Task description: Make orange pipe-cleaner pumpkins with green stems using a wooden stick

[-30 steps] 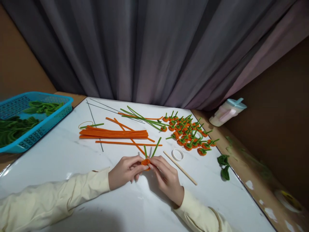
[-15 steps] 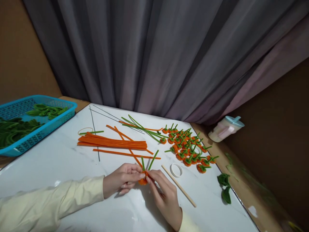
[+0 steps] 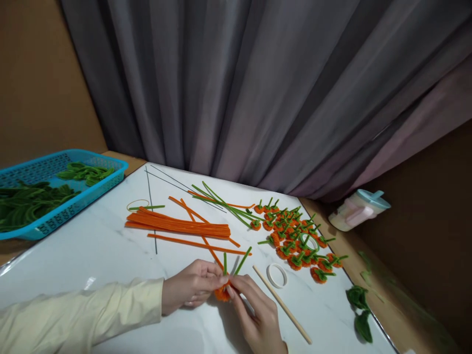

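Note:
Between my two hands is a small orange pipe-cleaner pumpkin [image 3: 221, 294], with two green pipe-cleaner ends sticking up from its top. My left hand [image 3: 195, 285] pinches it from the left with thumb and fingers. From the right, the fingertips of my right hand [image 3: 256, 309] press on its top and side. The fingers partly hide the pumpkin. Just beyond my hands lies a bundle of orange pipe cleaners [image 3: 180, 225], with several loose orange ones around it. A wooden stick [image 3: 282, 305] and a white tape ring [image 3: 277, 276] lie right of my right hand.
Many finished-looking orange pumpkins with green stems [image 3: 289, 228] cluster at the right. Green pipe cleaners [image 3: 221, 201] lie at the back. A blue basket [image 3: 73, 209] of green pieces stands left. Green leaves [image 3: 363, 325] and a lidded cup [image 3: 357, 211] are at the right.
The whole view has shifted, so the table appears slightly lower and further right. Both hands keep hold of the pumpkin, with little change in grip.

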A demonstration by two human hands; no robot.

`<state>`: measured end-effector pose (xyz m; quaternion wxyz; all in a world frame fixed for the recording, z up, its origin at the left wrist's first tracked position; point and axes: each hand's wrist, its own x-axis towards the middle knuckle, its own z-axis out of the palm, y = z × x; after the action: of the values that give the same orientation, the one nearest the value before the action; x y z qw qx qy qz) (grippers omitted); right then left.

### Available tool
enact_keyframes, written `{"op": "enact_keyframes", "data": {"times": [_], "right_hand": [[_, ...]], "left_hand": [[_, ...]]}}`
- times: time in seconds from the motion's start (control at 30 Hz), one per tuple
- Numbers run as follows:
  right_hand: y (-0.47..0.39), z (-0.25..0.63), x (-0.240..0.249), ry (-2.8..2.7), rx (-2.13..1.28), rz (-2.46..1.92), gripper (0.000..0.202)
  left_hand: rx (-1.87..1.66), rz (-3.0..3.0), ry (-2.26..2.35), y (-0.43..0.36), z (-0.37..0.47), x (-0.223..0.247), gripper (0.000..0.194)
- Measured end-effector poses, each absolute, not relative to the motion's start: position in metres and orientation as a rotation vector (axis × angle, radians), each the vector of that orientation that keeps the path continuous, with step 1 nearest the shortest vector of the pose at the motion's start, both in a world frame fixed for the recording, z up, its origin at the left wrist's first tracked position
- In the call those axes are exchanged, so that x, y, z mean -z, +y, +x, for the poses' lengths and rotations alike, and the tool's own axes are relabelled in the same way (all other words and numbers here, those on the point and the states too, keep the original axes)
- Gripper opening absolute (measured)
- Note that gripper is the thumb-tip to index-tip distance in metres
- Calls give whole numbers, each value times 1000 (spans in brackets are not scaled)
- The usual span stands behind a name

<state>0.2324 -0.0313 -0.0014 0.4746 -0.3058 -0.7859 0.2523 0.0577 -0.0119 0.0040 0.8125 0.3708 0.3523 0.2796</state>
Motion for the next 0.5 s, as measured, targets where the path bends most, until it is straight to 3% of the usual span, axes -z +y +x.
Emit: {"op": "enact_keyframes", "data": {"times": [0.5], "right_hand": [[-22, 237, 13, -1883, -593, -771, 25]], "left_hand": [[-546, 696, 624, -6, 59, 5, 35]]}}
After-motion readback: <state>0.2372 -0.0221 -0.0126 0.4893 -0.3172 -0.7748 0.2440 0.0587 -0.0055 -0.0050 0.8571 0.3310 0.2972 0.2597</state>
